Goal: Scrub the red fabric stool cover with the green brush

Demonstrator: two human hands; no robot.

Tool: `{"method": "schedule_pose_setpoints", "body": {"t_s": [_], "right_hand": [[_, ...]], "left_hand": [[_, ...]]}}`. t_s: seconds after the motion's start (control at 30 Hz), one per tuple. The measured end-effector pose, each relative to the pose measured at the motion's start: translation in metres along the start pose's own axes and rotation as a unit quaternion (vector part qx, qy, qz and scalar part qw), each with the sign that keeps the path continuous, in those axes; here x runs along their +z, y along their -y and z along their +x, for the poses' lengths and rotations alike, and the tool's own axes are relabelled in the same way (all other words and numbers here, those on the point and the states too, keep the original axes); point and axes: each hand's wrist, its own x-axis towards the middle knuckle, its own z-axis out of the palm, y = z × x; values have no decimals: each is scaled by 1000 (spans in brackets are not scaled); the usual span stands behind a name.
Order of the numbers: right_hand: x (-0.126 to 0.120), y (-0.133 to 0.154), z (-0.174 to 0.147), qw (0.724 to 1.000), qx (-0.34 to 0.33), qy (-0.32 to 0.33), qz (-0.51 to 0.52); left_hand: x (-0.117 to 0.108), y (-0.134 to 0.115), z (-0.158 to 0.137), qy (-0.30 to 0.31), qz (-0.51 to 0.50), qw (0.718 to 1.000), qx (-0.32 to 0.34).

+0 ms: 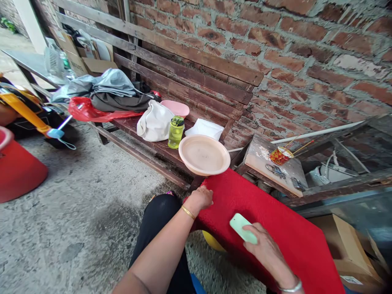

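The bench (183,69) stands before the wall (290,61); on it, left to right, lie clothes (116,85), a bag (155,121) and a bottle (175,134), with a basin (204,154) at its right end. Nearer lies the cloth (266,208), between bucket (21,171) and box (349,241).

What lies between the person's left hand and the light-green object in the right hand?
Only a stretch of red cloth shows between the left hand and the light-green object held by the right hand, in the head view.
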Motion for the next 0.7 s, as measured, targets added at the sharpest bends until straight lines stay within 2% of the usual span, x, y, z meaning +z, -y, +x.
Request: {"method": "schedule_pose_setpoints", "body": {"t_s": [0.13,0.2,0.23,0.3,0.43,0.5,0.57,0.63,0.7], "right_hand": [[-28,-87,-38,989,149,-11,-2],[-41,-108,-51,984,172,-32,-17],[-46,-109,-53,985,169,-38,-20],[-47,-92,-48,989,141,-41,-14],[-28,-23,-16,998,61,-11,17],[-17,-3,-5,999,24,12,19],[-12,-5,-5,999,11,25,19],[-13,-27,-14,999,31,25,21],[-21,-55,-26,998,68,-6,0]], "left_hand": [[-2,-6,-6,-5,-1,1000,-16],[-5,-6,-9,-10,-1,1000,-9],[-8,-6,-11,-12,-1,1000,-1],[-12,-3,-14,-20,2,1000,16],[-18,3,-19,-55,21,998,-4],[-21,6,-22,-68,26,997,-11],[-27,8,-27,-72,22,997,-4],[-35,12,-31,-71,13,997,0],[-42,17,-35,-76,6,997,-8]]}}
